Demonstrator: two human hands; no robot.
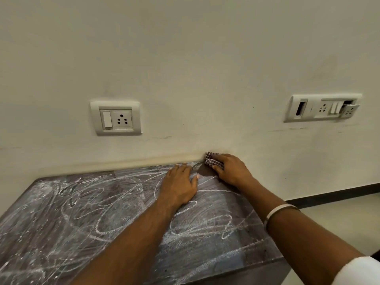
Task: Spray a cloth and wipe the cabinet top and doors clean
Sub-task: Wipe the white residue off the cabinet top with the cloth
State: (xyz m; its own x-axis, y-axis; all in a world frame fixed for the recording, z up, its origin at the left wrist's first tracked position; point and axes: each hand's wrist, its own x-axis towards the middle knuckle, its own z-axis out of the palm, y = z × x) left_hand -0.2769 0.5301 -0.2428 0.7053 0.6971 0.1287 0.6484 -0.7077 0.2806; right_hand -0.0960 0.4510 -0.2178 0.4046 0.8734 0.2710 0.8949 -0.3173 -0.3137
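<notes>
Cabinet top [86, 223], a dark surface scrawled with white chalk, fills the foreground. Left hand [178, 185] rests flat on it, fingers straight. Beyond, the right hand's [231, 169] grip presses a checked cloth [212, 160] into the far corner against the wall [185, 58].

Two hands [178, 184], one cloth [213, 161], one cabinet top [82, 212], two socket plates [115, 118]
</notes>
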